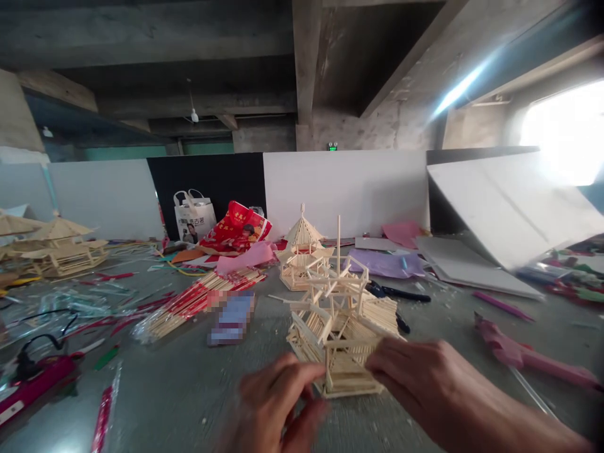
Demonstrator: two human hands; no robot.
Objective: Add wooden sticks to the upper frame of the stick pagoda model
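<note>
A half-built pavilion model [349, 368] of thin wooden sticks stands on the grey table in front of me, its near side a frame of posts and a rail. At its left front post is my left hand [283, 399], the forefinger's tip touching or very near the wood. That hand's thumb and forefinger are apart, and it is partly blurred. Over the right front corner my right hand [425, 377] bends with its fingers pressed together, closed on the model's edge; the fingertips are hidden. Right behind stands a pavilion with a pointed roof [302, 236].
Bundled sticks in red wrapping [198, 302] and a phone [231, 319] lie left of the model. Dark-handled pliers [401, 293] lie behind it. A pink-wrapped tool [528, 352] is at right, a magenta power strip [38, 384] at left. A white board [514, 207] leans at back right.
</note>
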